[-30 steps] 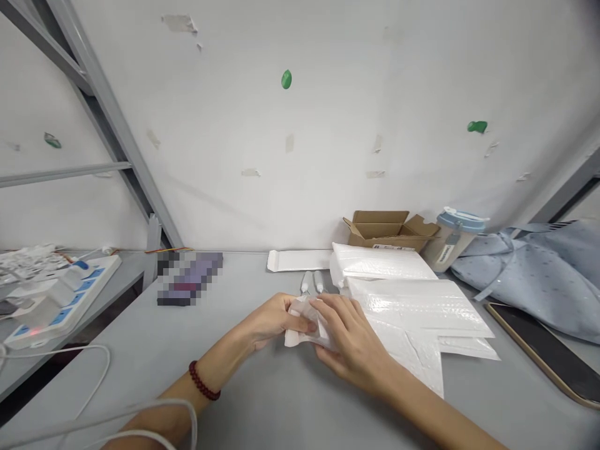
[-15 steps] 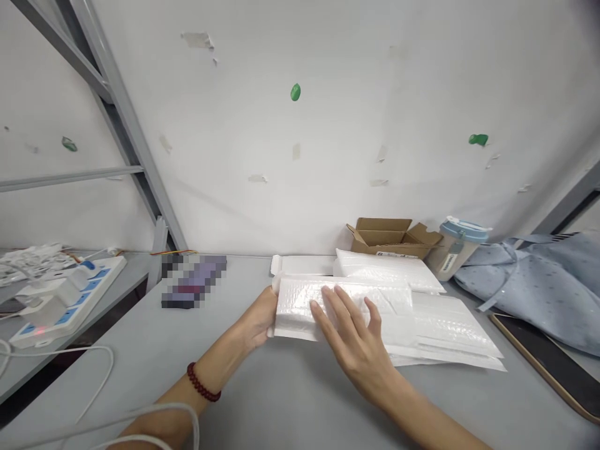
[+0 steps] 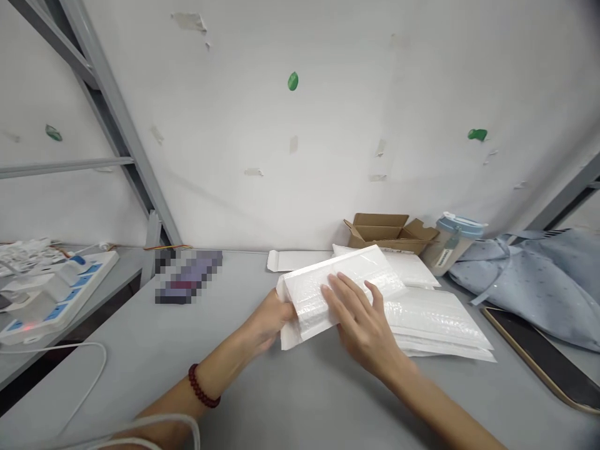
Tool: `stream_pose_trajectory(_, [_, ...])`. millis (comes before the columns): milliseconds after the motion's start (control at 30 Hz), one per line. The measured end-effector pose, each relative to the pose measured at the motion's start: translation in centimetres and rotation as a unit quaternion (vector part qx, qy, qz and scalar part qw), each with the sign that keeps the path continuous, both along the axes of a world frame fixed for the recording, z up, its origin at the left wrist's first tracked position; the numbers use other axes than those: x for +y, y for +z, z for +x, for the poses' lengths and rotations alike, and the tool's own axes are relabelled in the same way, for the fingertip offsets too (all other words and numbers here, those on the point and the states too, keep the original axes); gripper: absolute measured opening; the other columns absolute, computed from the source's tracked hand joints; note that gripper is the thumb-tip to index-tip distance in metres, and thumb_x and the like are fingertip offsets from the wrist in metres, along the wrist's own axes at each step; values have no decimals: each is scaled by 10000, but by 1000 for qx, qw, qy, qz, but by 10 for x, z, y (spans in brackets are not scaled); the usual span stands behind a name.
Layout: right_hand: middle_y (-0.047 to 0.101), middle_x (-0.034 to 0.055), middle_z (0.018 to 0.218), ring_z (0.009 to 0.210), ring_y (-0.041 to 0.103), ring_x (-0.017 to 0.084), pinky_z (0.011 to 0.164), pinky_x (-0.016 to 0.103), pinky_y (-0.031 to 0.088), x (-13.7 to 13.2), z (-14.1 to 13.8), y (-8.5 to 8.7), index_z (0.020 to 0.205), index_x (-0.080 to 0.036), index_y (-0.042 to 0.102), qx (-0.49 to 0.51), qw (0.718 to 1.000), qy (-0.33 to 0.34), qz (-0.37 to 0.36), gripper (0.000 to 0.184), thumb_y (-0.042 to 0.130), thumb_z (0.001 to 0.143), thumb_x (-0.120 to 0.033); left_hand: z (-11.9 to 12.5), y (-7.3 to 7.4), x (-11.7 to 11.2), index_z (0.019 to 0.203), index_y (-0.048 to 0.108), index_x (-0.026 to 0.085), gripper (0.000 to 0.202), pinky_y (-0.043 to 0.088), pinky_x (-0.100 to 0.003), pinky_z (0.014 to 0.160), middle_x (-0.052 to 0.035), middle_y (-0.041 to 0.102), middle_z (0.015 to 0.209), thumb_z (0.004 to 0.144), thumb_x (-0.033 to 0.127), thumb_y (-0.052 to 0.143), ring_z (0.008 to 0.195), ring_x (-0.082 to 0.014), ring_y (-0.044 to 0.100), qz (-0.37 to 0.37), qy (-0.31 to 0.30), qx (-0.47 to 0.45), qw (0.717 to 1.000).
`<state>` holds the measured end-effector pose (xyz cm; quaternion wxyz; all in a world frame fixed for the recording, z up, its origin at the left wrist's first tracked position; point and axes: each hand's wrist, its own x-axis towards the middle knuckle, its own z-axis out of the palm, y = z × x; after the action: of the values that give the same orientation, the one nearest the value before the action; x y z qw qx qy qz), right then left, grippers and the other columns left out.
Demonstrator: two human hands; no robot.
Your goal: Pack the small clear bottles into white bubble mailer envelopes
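A white bubble mailer (image 3: 347,281) is tilted above the table, its right end higher than its left. My left hand (image 3: 269,319) is closed at the mailer's gaping left end, with some fingertips hidden inside the opening. Across the mailer's front face lie the fingers of my right hand (image 3: 365,331); its thumb is out of sight, and the hand grips the lower edge. Just to the right, more white bubble mailers (image 3: 440,319) lie stacked on the table, partly covered by the held one.
Behind the mailers stand an open cardboard box (image 3: 379,228) and a blue-lidded cup (image 3: 452,244). To the right are a light blue cloth bag (image 3: 548,281) and a phone (image 3: 544,356). A flat white piece (image 3: 300,260) lies by the wall. Leftward are a power strip (image 3: 65,300) and cables.
The mailer has tilted, its right end rising. Its left end now gapes wider, with my left fingers further in. My right hand stays on its front face. The view has shifted slightly.
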<state>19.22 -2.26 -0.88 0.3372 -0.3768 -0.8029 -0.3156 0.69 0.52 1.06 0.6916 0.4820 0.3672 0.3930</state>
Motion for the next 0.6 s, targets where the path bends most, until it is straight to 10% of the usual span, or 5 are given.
stream_pose_trajectory(600, [606,140,1177,1171,515,221,955,438,333,9,8,-1,1105,-73,560,-48,998,28,14,399,305,837,74,-10,5,7,762,640,123,317,422,-222,508,-56,624,708,791,437,603,609,-131,553,34,-4,48,998])
